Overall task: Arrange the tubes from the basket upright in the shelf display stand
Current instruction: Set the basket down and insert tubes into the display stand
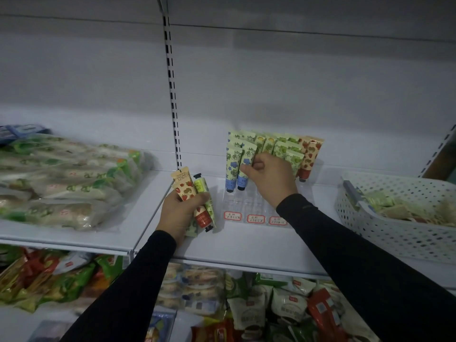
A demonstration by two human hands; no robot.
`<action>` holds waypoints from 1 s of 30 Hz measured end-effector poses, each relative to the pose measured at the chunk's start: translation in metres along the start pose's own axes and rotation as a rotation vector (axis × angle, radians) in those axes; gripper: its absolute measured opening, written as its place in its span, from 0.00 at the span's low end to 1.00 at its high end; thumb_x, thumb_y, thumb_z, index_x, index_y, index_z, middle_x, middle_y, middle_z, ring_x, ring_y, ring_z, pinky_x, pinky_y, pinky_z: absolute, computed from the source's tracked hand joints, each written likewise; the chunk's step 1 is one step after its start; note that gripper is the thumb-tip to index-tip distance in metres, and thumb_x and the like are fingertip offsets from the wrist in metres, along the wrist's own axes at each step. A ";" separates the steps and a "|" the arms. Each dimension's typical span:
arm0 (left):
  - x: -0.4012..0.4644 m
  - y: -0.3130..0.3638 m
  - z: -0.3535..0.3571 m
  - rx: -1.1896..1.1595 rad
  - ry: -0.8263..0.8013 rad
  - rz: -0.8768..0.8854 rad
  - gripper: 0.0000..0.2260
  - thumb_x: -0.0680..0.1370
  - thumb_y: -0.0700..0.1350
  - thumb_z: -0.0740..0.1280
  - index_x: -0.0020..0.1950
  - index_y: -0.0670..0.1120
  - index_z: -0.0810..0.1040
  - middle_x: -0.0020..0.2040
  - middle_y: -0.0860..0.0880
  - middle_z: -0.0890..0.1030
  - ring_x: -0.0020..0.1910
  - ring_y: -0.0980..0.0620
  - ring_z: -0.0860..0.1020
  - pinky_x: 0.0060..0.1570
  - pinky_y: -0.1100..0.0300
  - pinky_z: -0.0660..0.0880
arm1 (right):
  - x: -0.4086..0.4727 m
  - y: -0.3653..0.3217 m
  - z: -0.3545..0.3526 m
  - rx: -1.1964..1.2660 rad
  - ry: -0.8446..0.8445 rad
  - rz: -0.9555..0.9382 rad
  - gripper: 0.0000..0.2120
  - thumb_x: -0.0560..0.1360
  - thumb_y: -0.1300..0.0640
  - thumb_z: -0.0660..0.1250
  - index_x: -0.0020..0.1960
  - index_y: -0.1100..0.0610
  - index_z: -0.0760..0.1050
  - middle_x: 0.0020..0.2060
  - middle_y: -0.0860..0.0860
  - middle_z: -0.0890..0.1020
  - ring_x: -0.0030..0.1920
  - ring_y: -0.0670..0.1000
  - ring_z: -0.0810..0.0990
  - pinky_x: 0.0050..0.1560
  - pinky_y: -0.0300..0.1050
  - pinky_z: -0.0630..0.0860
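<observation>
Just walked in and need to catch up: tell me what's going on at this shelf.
A person is stocking small tubes into a clear display stand on the white shelf. The right hand pinches a blue-flowered tube, setting it upright in the stand's left row beside others already standing. The left hand holds a bunch of spare tubes, strawberry and green ones, in its grip. A white basket with more tubes sits at the right. The stand's front slots are not yet filled.

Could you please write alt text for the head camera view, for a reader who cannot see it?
A person's right hand pinches a blue-flowered tube standing upright in a clear display stand on a white shelf, while the left hand grips a bunch of spare tubes. A white perforated basket sits at the right.
</observation>
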State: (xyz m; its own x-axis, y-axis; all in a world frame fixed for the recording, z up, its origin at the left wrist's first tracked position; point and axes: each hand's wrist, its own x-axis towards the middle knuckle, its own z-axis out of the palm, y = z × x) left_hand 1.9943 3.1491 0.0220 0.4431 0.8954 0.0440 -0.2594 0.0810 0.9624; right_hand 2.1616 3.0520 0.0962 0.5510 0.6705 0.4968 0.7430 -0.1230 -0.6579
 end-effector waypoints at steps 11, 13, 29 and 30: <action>-0.001 0.001 0.000 -0.006 -0.004 -0.007 0.04 0.73 0.36 0.72 0.45 0.43 0.80 0.37 0.45 0.83 0.35 0.46 0.81 0.41 0.48 0.80 | 0.001 0.003 0.002 -0.148 -0.033 -0.076 0.13 0.77 0.52 0.68 0.46 0.63 0.78 0.41 0.56 0.83 0.43 0.55 0.82 0.47 0.51 0.79; -0.001 0.001 0.000 -0.012 -0.003 -0.010 0.04 0.73 0.36 0.72 0.45 0.43 0.80 0.37 0.45 0.83 0.35 0.46 0.81 0.41 0.48 0.80 | 0.003 0.003 0.001 -0.158 -0.042 -0.071 0.13 0.77 0.53 0.68 0.44 0.63 0.77 0.37 0.55 0.82 0.38 0.52 0.80 0.43 0.46 0.77; 0.003 -0.003 -0.002 -0.003 0.006 0.002 0.04 0.73 0.37 0.73 0.44 0.44 0.80 0.36 0.45 0.83 0.35 0.46 0.81 0.41 0.48 0.78 | 0.003 0.003 -0.004 -0.094 -0.072 -0.067 0.13 0.77 0.53 0.68 0.45 0.64 0.77 0.40 0.55 0.83 0.42 0.53 0.81 0.46 0.46 0.78; 0.003 -0.003 -0.002 0.001 0.007 0.004 0.04 0.73 0.37 0.73 0.44 0.44 0.80 0.35 0.46 0.83 0.35 0.46 0.81 0.41 0.48 0.78 | 0.003 0.003 -0.004 -0.102 -0.072 -0.074 0.13 0.77 0.53 0.68 0.44 0.64 0.77 0.38 0.54 0.82 0.40 0.53 0.80 0.45 0.46 0.77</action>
State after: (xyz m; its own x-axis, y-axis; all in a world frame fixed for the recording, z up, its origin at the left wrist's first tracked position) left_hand 1.9948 3.1524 0.0186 0.4360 0.8988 0.0462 -0.2603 0.0768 0.9625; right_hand 2.1674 3.0503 0.0980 0.4670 0.7311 0.4974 0.8175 -0.1426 -0.5580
